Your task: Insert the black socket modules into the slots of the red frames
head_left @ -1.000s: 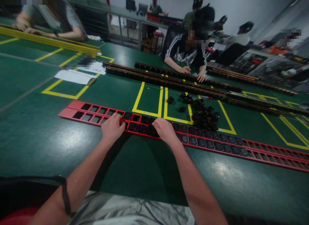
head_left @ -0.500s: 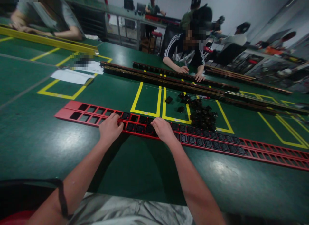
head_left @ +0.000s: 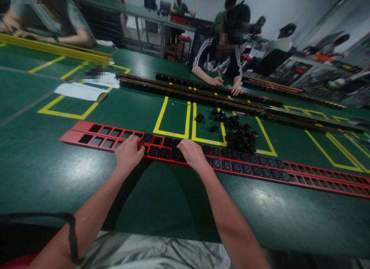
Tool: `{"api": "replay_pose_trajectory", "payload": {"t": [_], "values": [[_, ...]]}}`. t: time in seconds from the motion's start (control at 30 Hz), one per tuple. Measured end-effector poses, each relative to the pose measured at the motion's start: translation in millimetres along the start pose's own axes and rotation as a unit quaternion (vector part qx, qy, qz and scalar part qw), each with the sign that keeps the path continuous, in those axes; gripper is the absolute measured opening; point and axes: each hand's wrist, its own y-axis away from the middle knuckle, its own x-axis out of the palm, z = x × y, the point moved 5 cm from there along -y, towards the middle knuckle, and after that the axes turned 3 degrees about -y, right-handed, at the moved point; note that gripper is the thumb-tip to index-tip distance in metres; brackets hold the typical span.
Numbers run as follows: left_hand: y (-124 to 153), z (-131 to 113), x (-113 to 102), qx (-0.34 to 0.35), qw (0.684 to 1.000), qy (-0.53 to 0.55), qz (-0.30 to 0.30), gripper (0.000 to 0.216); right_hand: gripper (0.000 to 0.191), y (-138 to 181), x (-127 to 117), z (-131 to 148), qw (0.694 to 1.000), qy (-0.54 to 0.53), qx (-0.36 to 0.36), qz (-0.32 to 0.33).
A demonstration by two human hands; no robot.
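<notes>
A long red metal strip [head_left: 78, 131] with two rows of rectangular cutouts lies across the green table. Black power sockets [head_left: 227, 164] fill the cutouts along its middle; both end stretches have open cutouts. My left hand [head_left: 129, 151] is closed over the strip, fingers curled, thumb and forefinger at the cutouts beside a socket [head_left: 147, 138]. My right hand [head_left: 192, 153] is also closed, its bent fingertips down against the sockets right of centre. What is between those fingertips, if anything, is hidden. A few open cutouts show between the hands.
A pile of loose black sockets [head_left: 241, 138] sits beyond the strip, near a red marker [head_left: 241, 113]. Long dark rails [head_left: 187, 92] cross the table, with a co-worker's hands [head_left: 237, 88] at one. White papers [head_left: 81, 91] and a yellow rail [head_left: 58, 49] lie at left.
The view has shifted slightly, so everything sits a little further left. Both hands keep nearly the same places on the strip; no socket has visibly moved.
</notes>
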Motion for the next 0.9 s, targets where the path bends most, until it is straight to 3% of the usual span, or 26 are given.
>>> {"api": "replay_pose_trajectory", "payload": {"t": [0.5,0.63,0.77,0.9], "values": [[-1.1,2.4,2.2,-0.007,1.0,-0.004,0.008,0.029,0.023,2.8,-6.1,9.7,0.999,-0.023,-0.022,0.006],[-0.9,1.8,1.5,-0.005,1.0,-0.004,0.009,0.029,0.006,3.9,-7.2,9.7,0.999,-0.032,-0.024,0.007],[-0.8,1.1,0.4,-0.004,1.0,0.001,0.009,0.029,0.018,5.0,-6.5,7.2,0.998,-0.052,-0.035,0.001],[-0.9,0.9,0.5,-0.003,1.0,0.002,0.01,0.028,0.019,5.7,-6.2,6.0,0.997,-0.067,-0.047,-0.004]]}}
